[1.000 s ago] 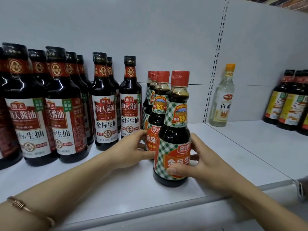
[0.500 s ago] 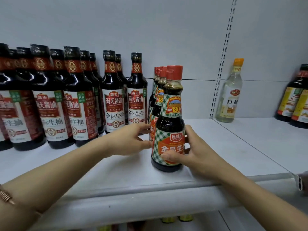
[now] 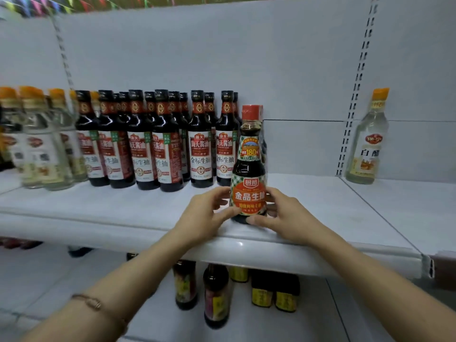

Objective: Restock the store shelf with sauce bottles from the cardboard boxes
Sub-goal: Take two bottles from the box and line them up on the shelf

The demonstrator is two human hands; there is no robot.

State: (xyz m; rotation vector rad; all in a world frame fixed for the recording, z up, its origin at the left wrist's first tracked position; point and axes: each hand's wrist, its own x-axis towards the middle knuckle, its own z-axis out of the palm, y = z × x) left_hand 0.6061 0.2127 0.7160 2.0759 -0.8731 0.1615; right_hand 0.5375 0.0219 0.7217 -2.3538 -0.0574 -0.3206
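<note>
Both hands clasp one sauce bottle (image 3: pixel 249 169) standing upright near the front edge of the white shelf (image 3: pixel 123 208): the left hand (image 3: pixel 204 213) curls round its left side with the thumb low on the label, and the right hand (image 3: pixel 283 213) wraps the right side, thumb at the base. The bottle has a red cap, dark sauce and a green-checked label reading 厨邦 and 金品生抽, with "180" on the neck tag; smaller print beneath is too fine to read. Another red cap just shows behind it – the rest of that row is hidden. To its left stands a block of dark bottles (image 3: pixel 201 144) with black caps and white-and-red labels reading 海天酱油 and 金标生抽; those further left are blurred. Beyond them, clear bottles (image 3: pixel 44 144) with orange caps are smeared, their labels illegible. At the right, past the slotted upright, a lone vinegar bottle (image 3: pixel 367 137) shows 保宁 and 白醋. On the lower shelf (image 3: pixel 357 317), more bottles (image 3: pixel 217 297) are partly cut off by the shelf above – their writing is unreadable. A thin bracelet (image 3: pixel 96 304) circles the left wrist.
</note>
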